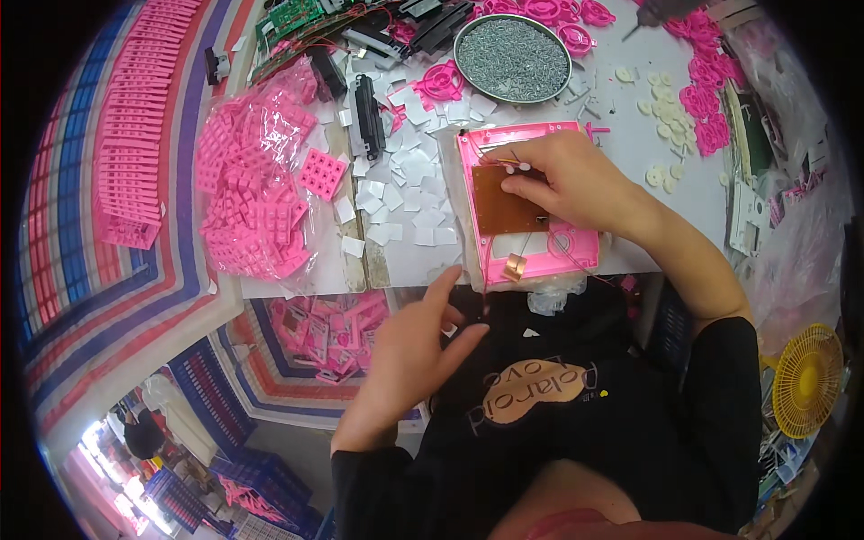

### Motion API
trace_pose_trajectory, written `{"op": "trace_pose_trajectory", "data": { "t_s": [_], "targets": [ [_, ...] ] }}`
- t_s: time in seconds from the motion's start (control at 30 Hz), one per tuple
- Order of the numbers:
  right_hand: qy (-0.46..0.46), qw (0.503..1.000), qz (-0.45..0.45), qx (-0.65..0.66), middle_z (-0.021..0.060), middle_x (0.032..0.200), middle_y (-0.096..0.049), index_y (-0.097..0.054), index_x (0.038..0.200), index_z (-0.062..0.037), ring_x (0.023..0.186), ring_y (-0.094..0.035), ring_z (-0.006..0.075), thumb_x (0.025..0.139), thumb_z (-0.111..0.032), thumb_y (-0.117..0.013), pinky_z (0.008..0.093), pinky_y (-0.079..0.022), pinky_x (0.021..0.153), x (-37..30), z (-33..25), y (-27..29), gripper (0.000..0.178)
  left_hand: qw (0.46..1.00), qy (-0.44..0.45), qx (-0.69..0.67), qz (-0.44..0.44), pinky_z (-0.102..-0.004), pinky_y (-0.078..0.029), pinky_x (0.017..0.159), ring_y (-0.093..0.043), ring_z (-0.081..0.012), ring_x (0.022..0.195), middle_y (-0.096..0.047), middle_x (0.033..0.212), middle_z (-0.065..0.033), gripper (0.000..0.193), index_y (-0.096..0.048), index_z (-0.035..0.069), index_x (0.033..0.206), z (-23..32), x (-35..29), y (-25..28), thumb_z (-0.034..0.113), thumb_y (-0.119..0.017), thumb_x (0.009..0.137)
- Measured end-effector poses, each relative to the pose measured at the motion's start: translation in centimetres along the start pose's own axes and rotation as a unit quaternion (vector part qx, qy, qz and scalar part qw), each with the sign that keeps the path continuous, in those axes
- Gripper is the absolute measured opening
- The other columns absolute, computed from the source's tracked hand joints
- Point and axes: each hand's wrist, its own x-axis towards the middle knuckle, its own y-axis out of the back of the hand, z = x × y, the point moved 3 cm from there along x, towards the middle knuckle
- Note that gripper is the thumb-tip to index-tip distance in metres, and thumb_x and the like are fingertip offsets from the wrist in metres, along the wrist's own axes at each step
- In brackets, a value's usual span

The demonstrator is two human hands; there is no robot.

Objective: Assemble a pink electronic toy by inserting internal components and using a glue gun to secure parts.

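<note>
A pink plastic housing (531, 264) lies at the table's front edge, with a brown circuit board (500, 212) inside it. My right hand (585, 180) comes over the board from the right, its fingers curled and its thumb on the board. Thin wires (511, 165) with white ends show between that thumb and the fingers. Off the front edge, my left hand (409, 346) has thumb and forefinger apart, close to a dark thin wire (486, 279) hanging from the housing. A small coppery piece (515, 267) sits at the housing's near end.
A round tray of small screws (513, 94) stands behind the housing. White paper squares (416, 171) are scattered to its left, beside a clear bag of pink keypads (256, 216). Cream discs (670, 117) and pink parts (706, 90) lie right. A yellow fan (808, 381) is lower right.
</note>
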Motion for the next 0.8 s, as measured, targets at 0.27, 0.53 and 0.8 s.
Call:
{"op": "trace_pose_trajectory", "data": {
  "t_s": [0.27, 0.53, 0.8],
  "targets": [
    [0.03, 0.996, -0.03, -0.085, 0.0177, 0.093, -0.07, -0.069, 0.114, -0.0056, 0.091, -0.067, 0.0374, 0.085, -0.019, -0.071, 0.0473, -0.052, 0.079, 0.9, -0.5, -0.3, 0.032, 0.963, -0.177, 0.115, 0.168, -0.0378, -0.049, 0.079, -0.065, -0.023, 0.091, -0.068, 0.099, -0.01, 0.046, -0.064, 0.003, 0.12, 1.8, 4.1, 1.7, 0.016, -0.081, 0.08],
    [0.098, 0.947, 0.237, -0.194, 0.0144, 0.124, -0.06, -0.063, 0.118, -0.0012, 0.12, -0.054, 0.0325, 0.078, -0.019, -0.073, 0.0432, -0.047, 0.095, -1.9, -2.4, 1.8, 0.045, 0.892, -0.297, 0.302, 0.158, -0.0474, -0.031, 0.104, -0.057, -0.0197, 0.127, -0.064, 0.128, -0.0069, 0.046, -0.066, 0.005, 0.116, 2.1, 6.4, -1.0, 0.035, -0.076, 0.083],
    [0.116, 0.956, 0.03, -0.268, 0.021, 0.139, -0.057, -0.061, 0.127, 0.0076, 0.131, -0.051, 0.033, 0.084, -0.026, -0.067, 0.0477, -0.037, 0.111, -6.0, -3.7, -3.1, 0.055, 0.904, -0.289, 0.286, 0.13, -0.0431, -0.035, 0.092, -0.058, -0.0181, 0.126, -0.063, 0.129, -0.0061, 0.052, -0.064, 0.006, 0.119, 2.6, 6.8, -0.5, 0.036, -0.078, 0.079]
  ]
}}
